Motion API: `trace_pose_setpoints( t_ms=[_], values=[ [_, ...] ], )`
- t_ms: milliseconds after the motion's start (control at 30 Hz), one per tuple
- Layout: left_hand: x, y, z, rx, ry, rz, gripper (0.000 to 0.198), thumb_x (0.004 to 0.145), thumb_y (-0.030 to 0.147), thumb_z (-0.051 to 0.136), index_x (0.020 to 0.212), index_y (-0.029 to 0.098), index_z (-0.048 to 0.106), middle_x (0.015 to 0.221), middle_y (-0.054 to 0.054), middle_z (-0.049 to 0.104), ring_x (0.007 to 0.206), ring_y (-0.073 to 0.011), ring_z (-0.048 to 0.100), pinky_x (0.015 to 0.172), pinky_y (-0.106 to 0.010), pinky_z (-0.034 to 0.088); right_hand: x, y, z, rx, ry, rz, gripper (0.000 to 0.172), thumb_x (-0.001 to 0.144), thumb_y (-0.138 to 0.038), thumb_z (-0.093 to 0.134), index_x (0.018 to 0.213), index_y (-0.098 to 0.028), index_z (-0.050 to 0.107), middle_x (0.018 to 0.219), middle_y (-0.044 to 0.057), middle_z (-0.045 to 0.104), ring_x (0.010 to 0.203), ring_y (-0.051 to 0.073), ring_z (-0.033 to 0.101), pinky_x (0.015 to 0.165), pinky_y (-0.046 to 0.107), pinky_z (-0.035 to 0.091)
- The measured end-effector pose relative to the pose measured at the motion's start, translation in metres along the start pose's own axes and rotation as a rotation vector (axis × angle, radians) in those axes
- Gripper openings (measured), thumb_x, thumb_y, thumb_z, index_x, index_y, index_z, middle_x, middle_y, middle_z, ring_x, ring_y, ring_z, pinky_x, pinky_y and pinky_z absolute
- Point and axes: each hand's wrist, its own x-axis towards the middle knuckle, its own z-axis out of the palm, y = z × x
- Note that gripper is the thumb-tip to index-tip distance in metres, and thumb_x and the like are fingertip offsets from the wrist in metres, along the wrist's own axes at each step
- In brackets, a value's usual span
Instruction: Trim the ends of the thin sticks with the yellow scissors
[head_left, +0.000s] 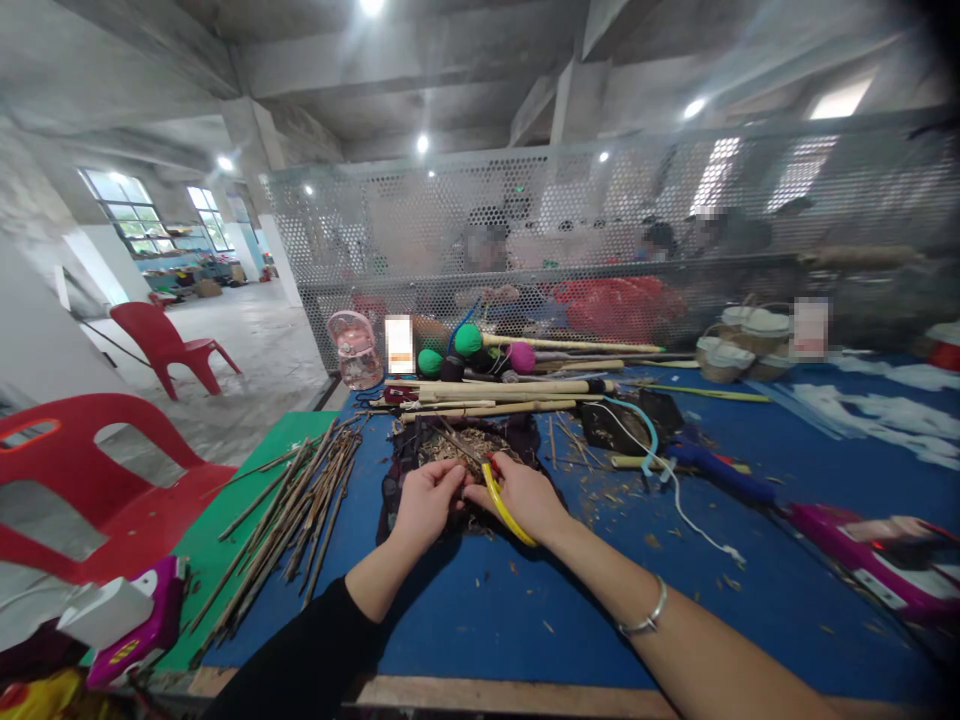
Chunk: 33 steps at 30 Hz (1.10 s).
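My right hand [529, 497] is closed around yellow-handled shears [504, 508], whose dark blades point away over a pile of wood chippings [471, 440]. Close beside it, my left hand [427, 497] pinches thumb and fingers together. Whatever is between those fingertips is too small or hidden to name. Both hands are over a dark cloth [395, 475] that lies under the chippings. To the left, a bundle of thin brown twigs [289, 520] is spread across the green and blue table covering.
Behind the cloth lie pale sticks [495, 392] and green balls [469, 340]. A glue gun [720, 472] with a blue handle and a purple power strip [847, 550] are at right. A pink bottle [355, 350] stands before a perforated metal screen [420, 240]. Red chairs [120, 470] stand left.
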Motion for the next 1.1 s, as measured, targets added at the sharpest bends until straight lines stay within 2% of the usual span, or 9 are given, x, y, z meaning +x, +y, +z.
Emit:
trace_pose_setpoints(
  t_ms=[100,200,367,533,667,833,1100],
  values=[
    [-0.002,0.003,0.002,0.004,-0.013,-0.015,0.036,0.063,0.046,0.064,0.071,0.010,0.065,0.066,-0.004,0.064,0.044,-0.0053,0.047,0.043,-0.018,0.038,-0.001,-0.001,0.002,0.058,0.008,-0.060,0.047,0.069,-0.057,0.057,0.096,-0.019,0.050,0.081,0.005,0.061,0.075,0.018,0.057,0.060,0.023,0.032],
    [-0.005,0.008,0.005,-0.023,-0.035,-0.034,0.036,0.063,0.046,0.065,0.068,0.011,0.064,0.061,-0.003,0.061,0.043,-0.0050,0.045,0.042,-0.017,0.037,-0.002,-0.001,0.005,0.091,0.043,-0.103,0.047,0.069,-0.057,0.057,0.094,-0.018,0.048,0.086,0.007,0.060,0.079,0.018,0.056,0.062,0.023,0.033],
    [-0.008,0.011,0.008,-0.039,-0.059,-0.038,0.034,0.065,0.044,0.064,0.070,0.011,0.063,0.059,-0.002,0.060,0.043,-0.0051,0.045,0.041,-0.016,0.035,-0.002,-0.001,0.008,0.058,0.009,-0.052,0.045,0.072,-0.058,0.053,0.092,-0.018,0.047,0.078,0.005,0.060,0.068,0.017,0.056,0.055,0.023,0.029],
    [-0.007,0.010,0.005,-0.028,-0.025,-0.017,0.035,0.065,0.045,0.064,0.074,0.011,0.064,0.066,-0.004,0.063,0.045,-0.0059,0.048,0.042,-0.017,0.038,-0.002,-0.001,0.008,0.044,-0.012,-0.020,0.042,0.072,-0.059,0.052,0.085,-0.019,0.050,0.070,0.003,0.060,0.058,0.014,0.053,0.051,0.022,0.025],
    [-0.005,0.007,0.003,-0.011,0.001,-0.025,0.040,0.064,0.046,0.064,0.081,0.010,0.065,0.066,-0.005,0.063,0.046,-0.0070,0.050,0.044,-0.018,0.042,-0.001,0.001,0.008,0.028,-0.003,-0.014,0.042,0.071,-0.061,0.051,0.078,-0.019,0.052,0.066,0.002,0.059,0.057,0.013,0.052,0.050,0.022,0.024],
    [-0.003,0.003,0.001,0.006,0.007,0.015,0.040,0.063,0.047,0.064,0.077,0.009,0.065,0.063,-0.004,0.062,0.045,-0.0066,0.047,0.043,-0.018,0.041,0.001,0.002,0.010,-0.008,0.016,0.003,0.044,0.073,-0.063,0.048,0.073,-0.019,0.053,0.065,0.003,0.060,0.058,0.015,0.055,0.051,0.023,0.026],
    [0.000,0.003,0.001,-0.014,0.100,0.001,0.034,0.058,0.041,0.069,0.072,0.011,0.061,0.053,0.001,0.057,0.040,-0.0052,0.044,0.040,-0.017,0.035,-0.002,-0.002,0.006,-0.101,0.043,-0.005,0.046,0.070,-0.063,0.050,0.083,-0.019,0.050,0.075,0.005,0.063,0.068,0.020,0.060,0.055,0.025,0.029]
  ],
)
